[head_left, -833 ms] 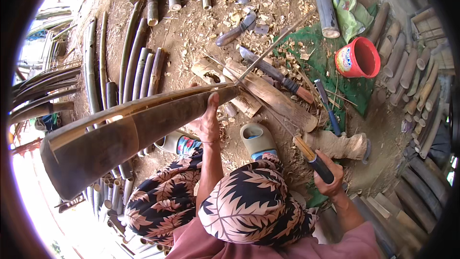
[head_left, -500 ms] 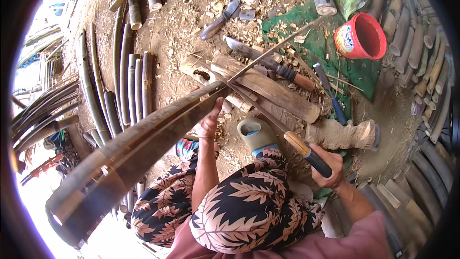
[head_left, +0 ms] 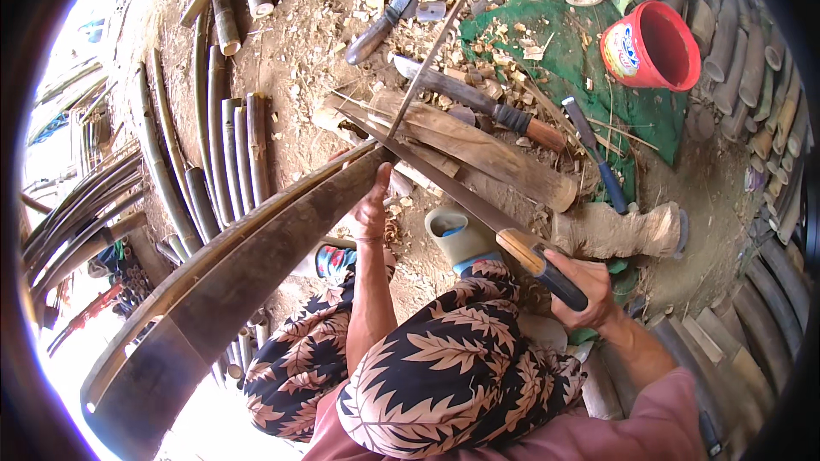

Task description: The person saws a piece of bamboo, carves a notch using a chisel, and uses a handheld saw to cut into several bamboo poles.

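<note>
My left hand [head_left: 369, 212] is wrapped round the far end of a long split bamboo pole [head_left: 256, 269], which slants to the lower left. In my right hand [head_left: 582, 290] is a long-bladed knife [head_left: 478, 205] with a wood and black handle. Its narrow blade crosses the pole's far end, beyond my left hand. From there a thin strip [head_left: 440, 47] rises toward the top edge; whether it is joined to the pole I cannot tell. Under the blade lies a worn wooden block [head_left: 487, 149] on the ground.
Past the block lie a broad knife [head_left: 461, 90], a short knife [head_left: 380, 34] and a blue-handled chisel [head_left: 598, 154]. A red bucket [head_left: 651, 44] stands by a green cloth [head_left: 662, 124]. Cut bamboo lengths [head_left: 218, 128] line the left; more are stacked right. Shavings cover the dirt.
The thin strip has swung upward, nearer to upright. The pole has turned to show more of its dark broad side, and the knife blade shows more of its face. Both hands keep their grips.
</note>
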Available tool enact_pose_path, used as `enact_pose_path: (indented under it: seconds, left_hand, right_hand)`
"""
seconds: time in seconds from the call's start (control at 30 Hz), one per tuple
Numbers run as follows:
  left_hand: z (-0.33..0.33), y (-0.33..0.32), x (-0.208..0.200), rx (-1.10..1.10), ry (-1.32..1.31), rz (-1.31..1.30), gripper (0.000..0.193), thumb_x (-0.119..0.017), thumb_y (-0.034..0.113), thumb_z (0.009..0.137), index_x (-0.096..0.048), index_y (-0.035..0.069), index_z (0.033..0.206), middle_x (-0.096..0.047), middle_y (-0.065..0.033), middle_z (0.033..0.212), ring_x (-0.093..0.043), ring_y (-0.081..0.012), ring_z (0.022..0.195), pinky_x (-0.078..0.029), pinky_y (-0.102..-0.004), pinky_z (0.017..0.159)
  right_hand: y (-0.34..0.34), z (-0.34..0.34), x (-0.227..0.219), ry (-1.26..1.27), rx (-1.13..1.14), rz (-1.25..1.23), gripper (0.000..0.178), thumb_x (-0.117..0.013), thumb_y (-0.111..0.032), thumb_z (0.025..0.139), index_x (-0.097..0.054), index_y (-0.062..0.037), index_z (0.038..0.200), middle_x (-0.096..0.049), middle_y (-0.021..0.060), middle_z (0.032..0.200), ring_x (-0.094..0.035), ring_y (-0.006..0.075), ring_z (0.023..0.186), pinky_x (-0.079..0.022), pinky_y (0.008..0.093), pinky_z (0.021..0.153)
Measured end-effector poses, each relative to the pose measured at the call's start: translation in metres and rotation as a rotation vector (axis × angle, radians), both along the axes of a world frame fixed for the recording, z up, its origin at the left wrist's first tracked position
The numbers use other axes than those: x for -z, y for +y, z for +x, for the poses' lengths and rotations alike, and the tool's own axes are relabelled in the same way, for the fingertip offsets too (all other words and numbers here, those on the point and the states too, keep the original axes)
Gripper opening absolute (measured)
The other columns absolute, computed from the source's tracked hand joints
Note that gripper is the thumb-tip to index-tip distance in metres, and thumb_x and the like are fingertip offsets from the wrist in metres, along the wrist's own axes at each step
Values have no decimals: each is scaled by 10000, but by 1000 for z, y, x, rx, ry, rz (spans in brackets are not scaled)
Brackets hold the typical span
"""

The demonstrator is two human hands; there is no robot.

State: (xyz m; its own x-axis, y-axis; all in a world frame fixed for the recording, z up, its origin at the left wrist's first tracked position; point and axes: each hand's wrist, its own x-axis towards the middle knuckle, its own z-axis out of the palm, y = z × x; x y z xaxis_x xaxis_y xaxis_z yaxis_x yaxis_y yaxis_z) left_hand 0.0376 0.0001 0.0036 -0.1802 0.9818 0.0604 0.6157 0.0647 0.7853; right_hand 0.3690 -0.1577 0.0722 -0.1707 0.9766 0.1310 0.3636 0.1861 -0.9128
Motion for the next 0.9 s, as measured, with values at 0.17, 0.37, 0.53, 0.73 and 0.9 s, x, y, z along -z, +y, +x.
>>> enact_pose_path:
  seconds: [0.17,0.37,0.53,0.73,0.9]
  left_hand:
    - [15,5,-8,-77,-368,27,561,-800,143,834,-542,-21,1305,-612,-142,1214,-603,-225,1058,-480,-356,976]
    - [3,6,2,-14,-263,29,635,-805,63,803,-464,-14,1333,-570,-144,1198,-589,-227,1042,-492,-348,963]
    - [-2,7,9,30,-183,51,680,-808,56,790,-425,2,1350,-521,-140,1280,-541,-236,1130,-456,-369,1015]
    - [0,7,14,0,-285,-22,757,-788,45,800,-337,12,1407,-484,-149,1361,-513,-240,1186,-433,-368,1047]
    - [-12,7,26,98,-67,71,755,-783,62,814,-329,8,1416,-500,-155,1350,-510,-228,1193,-440,-362,1030]
  right_hand:
    - [4,0,3,23,26,15,579,-594,22,641,-606,97,1215,-620,136,689,-595,271,518,-493,357,517]
    - [-9,15,-5,-12,3,20,551,-587,27,634,-620,104,1179,-601,124,661,-585,265,500,-488,354,508]
    - [-9,19,1,-26,-36,-1,555,-581,4,644,-621,108,1188,-577,94,623,-563,240,473,-474,341,484]
    - [75,-63,60,60,43,111,542,-588,-15,672,-626,92,1202,-650,155,684,-642,239,530,-544,367,520]
    - [72,-58,51,39,12,96,547,-596,-23,666,-618,108,1197,-621,138,654,-612,254,506,-525,379,499]
